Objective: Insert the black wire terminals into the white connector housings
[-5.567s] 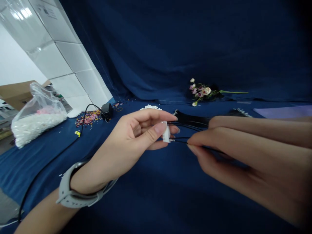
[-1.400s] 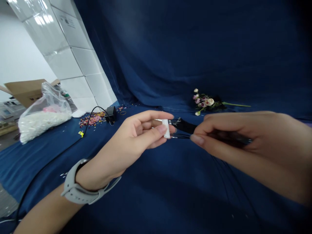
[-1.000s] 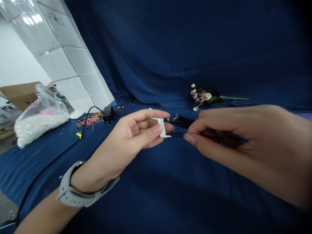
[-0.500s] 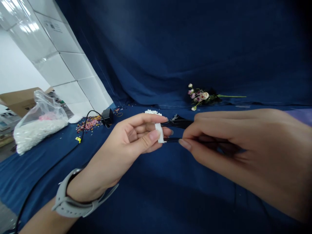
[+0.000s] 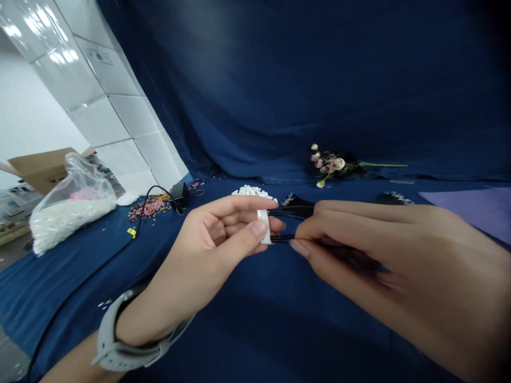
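Observation:
My left hand [image 5: 235,229] pinches a small white plastic connector [image 5: 264,227] between thumb and fingers. Thin black wires [image 5: 284,238] run from the connector's right side toward my right hand [image 5: 351,239], whose thumb and forefinger are closed on them. Some wires sit at the connector's upper end and others at its lower end, with a gap between. Behind my right hand lies a bundle of black wires [image 5: 297,206] with bare metal tips. A pile of white connectors [image 5: 251,191] rests on the blue cloth just beyond my left hand.
Left on the cloth [image 5: 239,319] are a plastic bag of white pieces [image 5: 75,218], scattered sequins [image 5: 149,208] and a black adapter [image 5: 179,196] with its cable. Artificial flowers [image 5: 335,164] lie at the back. More wire ends [image 5: 395,198] and a purple sheet [image 5: 471,207] are at right.
The view has shifted slightly, showing more of the connector pile, the purple sheet and the wire ends at right. Both hands keep the same grip on connector and wires.

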The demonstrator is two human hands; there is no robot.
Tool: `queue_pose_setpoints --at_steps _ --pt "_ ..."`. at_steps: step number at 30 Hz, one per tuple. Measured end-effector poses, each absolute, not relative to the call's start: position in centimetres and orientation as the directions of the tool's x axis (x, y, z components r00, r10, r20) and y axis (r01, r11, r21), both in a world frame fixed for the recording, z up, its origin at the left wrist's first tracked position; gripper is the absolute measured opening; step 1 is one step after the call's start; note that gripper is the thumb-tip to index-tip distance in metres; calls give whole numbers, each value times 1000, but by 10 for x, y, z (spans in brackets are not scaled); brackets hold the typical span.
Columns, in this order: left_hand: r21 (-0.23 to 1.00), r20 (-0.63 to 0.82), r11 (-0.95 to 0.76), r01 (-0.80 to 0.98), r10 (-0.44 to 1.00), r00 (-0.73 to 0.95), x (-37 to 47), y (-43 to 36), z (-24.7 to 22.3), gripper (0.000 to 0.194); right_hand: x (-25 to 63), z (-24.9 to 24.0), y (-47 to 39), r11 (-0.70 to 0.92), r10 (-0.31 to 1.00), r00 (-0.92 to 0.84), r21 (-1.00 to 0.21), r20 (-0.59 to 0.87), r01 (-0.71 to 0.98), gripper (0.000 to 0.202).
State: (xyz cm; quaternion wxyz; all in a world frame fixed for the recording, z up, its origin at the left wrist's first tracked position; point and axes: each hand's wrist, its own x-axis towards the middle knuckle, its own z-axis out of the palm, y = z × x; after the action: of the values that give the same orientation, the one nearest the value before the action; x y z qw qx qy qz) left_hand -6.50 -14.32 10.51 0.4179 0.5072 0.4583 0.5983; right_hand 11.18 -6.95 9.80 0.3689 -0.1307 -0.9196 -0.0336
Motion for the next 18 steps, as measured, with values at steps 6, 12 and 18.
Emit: queue_pose_setpoints --at_steps 6,12,18 --pt "965 260 -261 16 953 -155 -64 -145 106 10 108 102 -71 948 291 -664 -114 689 297 14" --pt "956 287 -278 88 953 -102 -71 -137 100 21 117 113 -57 937 348 -733 -195 584 290 18" --pt "948 251 -219 233 961 -116 -84 -123 100 22 155 133 1 724 457 -882 -527 -115 444 27"
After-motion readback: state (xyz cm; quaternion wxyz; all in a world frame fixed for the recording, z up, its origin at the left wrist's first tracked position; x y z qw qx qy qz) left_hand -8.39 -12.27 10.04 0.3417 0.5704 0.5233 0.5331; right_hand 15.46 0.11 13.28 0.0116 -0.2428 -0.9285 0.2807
